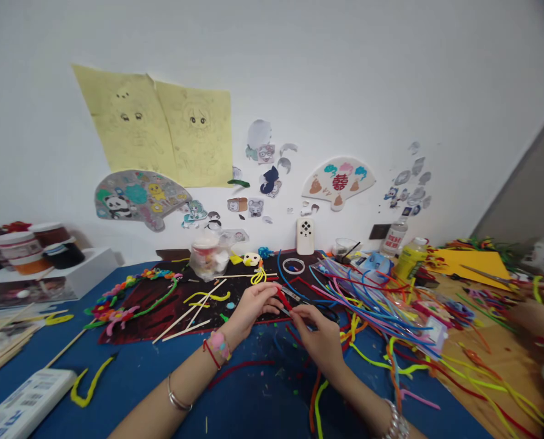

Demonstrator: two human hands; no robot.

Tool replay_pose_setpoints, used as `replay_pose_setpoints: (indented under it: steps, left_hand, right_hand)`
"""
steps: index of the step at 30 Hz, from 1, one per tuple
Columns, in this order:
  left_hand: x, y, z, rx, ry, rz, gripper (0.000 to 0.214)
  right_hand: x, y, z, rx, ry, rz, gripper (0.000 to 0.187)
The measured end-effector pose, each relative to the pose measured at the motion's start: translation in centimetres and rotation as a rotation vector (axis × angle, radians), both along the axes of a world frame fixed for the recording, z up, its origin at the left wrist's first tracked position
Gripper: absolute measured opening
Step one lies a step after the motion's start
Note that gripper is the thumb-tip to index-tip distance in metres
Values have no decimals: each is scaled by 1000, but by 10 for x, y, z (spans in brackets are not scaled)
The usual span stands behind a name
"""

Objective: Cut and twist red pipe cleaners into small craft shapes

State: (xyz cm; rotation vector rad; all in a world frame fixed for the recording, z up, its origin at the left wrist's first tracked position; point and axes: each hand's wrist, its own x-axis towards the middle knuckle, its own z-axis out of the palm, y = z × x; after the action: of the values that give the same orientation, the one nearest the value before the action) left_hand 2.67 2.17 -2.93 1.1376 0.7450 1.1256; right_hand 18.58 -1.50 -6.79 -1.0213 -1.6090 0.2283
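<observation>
Where the blue table (116, 390) meets the wall, lidded jars (18, 247) stand on a white shelf (47, 274) at far left; a pipe-cleaner flower garland (130, 299) and loose wooden sticks (189, 311) lie on a dark mat (135, 332). At centre, above the table, the left hand (249, 308) closes its fingers (265, 292) on a small red-and-metal tool (283, 299); the right hand (315, 335) pinches narrowly just below it, its fingertips (299, 314) holding something too small to tell. A heap of coloured pipe cleaners (368, 299) lies just right of the hands, followed by a yellow card (471, 267) and a co-worker's hand (535, 317).
</observation>
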Motion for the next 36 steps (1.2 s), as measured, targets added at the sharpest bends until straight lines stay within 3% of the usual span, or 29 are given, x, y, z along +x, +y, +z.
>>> replay_pose_setpoints:
  steps: [6, 13, 18, 25, 36]
  left_hand:
    - [-1, 2, 0, 52, 59, -13, 32]
    - [-6, 6, 5, 219, 194, 43, 21]
    - [-16, 0, 15, 545, 480, 165, 17]
    - [-29, 3, 23, 886, 700, 197, 19]
    - [-44, 10, 20, 1149, 983, 121, 23]
  right_hand:
    - [-1, -1, 2, 9, 12, 12, 9]
    - [-1, -1, 0, -6, 7, 17, 7]
    - [-1, -1, -1, -19, -2, 15, 7]
    - [-1, -2, -1, 4, -6, 37, 6]
    - [0, -1, -5, 40, -19, 95, 6]
